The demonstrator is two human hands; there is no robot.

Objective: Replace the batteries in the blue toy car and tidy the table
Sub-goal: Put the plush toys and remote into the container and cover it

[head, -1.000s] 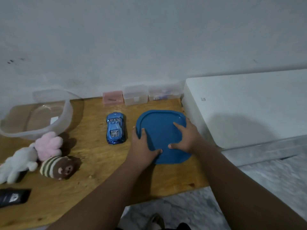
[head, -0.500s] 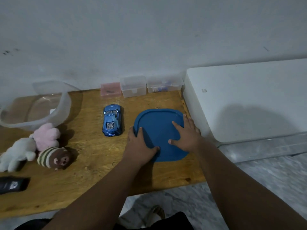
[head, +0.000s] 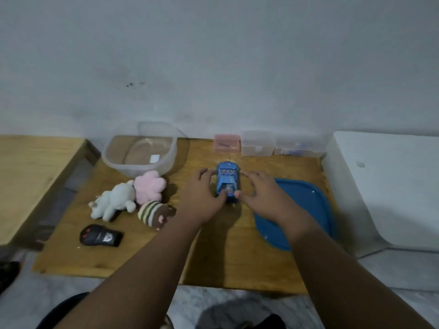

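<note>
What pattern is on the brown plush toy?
Cream and brown stripes on the plush toy, head view.

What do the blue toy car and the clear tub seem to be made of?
Blue toy car: probably plastic with glossy, chrome-like finish, given bright highlights. Clear tub: probably translucent plastic; the wooden table shows through its cloudy walls.

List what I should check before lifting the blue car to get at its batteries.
1. Hands at blue toy car: ok, left hand and right hand flank it, thumbs touching its near end.
2. Grip closed: cannot tell.
3. Car upright on table: ok.
4. Blue lid clear of car: ok, lies to its right.
5. Fresh batteries found: cannot tell, small boxes by the wall too blurred.
6. Battery cover: cannot tell, underside hidden.
</note>
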